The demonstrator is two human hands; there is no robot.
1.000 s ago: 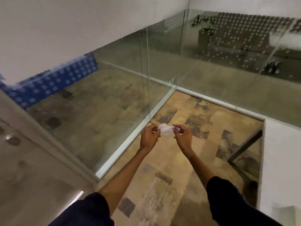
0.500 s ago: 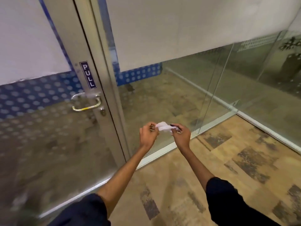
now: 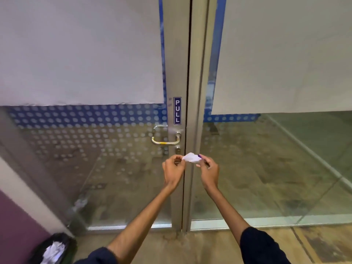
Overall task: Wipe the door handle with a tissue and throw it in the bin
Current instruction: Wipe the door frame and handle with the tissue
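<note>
I have the tissue just below centre frame, a small crumpled white wad pinched between both hands: the left hand grips its left edge with thumb and fingertips curled shut, the right hand grips the right edge the same way, with something small and dark purple showing at its fingertips that I cannot identify. The handle sits just above the hands, a steel lever on the door stile, with a yellowish mark along its lower bar and the lock cylinder right under it. My worry is the tissue itself: it looks thin, and with two hands pulling on opposite edges it could tear before it reaches the metal. Wadded this small, it may also cover little of the bar, so my fingers could smear the steel instead of wiping it. Pressing down on the lever may unlatch the door, and the PULL sign tells me it swings toward me, so a hard wipe could shift it. The bin is in the lower left corner, black-lined with white waste already in it, well apart from the handle; a light wad tossed from here could easily land on the floor. The room is glass partitions with frosted panels and blue dotted film, mottled tan floor, and a purple wall at the left edge.
</note>
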